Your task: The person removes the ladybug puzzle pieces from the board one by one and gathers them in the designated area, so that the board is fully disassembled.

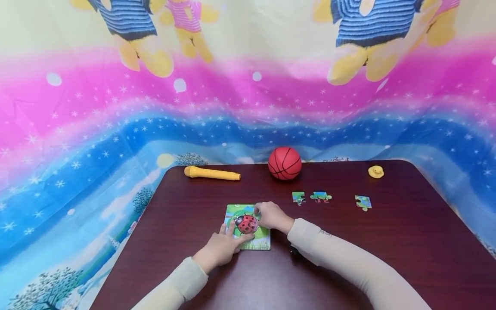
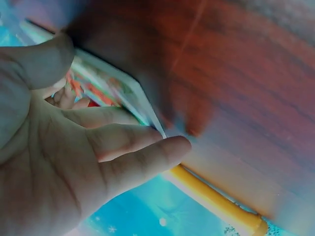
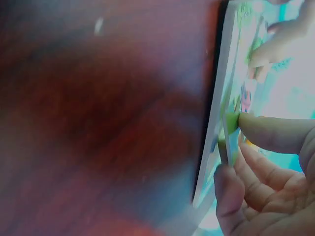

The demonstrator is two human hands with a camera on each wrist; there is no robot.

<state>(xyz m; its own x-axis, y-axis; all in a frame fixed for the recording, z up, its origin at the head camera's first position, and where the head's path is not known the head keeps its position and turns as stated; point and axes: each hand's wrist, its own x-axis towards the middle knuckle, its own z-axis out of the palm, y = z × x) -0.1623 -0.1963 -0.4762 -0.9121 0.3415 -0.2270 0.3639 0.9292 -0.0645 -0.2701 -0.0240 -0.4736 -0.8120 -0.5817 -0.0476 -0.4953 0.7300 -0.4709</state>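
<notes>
A square jigsaw board (image 1: pixel 261 245) with a red ladybug picture (image 1: pixel 246 224) lies on the dark wooden table. My left hand (image 1: pixel 220 249) rests at its left and near side with fingers spread; in the left wrist view, straight fingers (image 2: pixel 142 157) lie along the board's edge. Over the board's far right corner, my right hand (image 1: pixel 272 215) pinches a green jigsaw piece (image 3: pixel 230 129) between thumb and fingertip. That piece is tilted, close over the board's surface, in the right wrist view. From the head view, the fingers mostly hide it.
Three loose jigsaw pieces, one left (image 1: pixel 298 197), one middle (image 1: pixel 321 196) and one right (image 1: pixel 363 202), lie beyond the right forearm. Along the far edge are a yellow toy microphone (image 1: pixel 213 173), a red basketball (image 1: pixel 284 163) and a yellow rubber duck (image 1: pixel 376 172). A printed curtain (image 1: pixel 248 94) hangs behind.
</notes>
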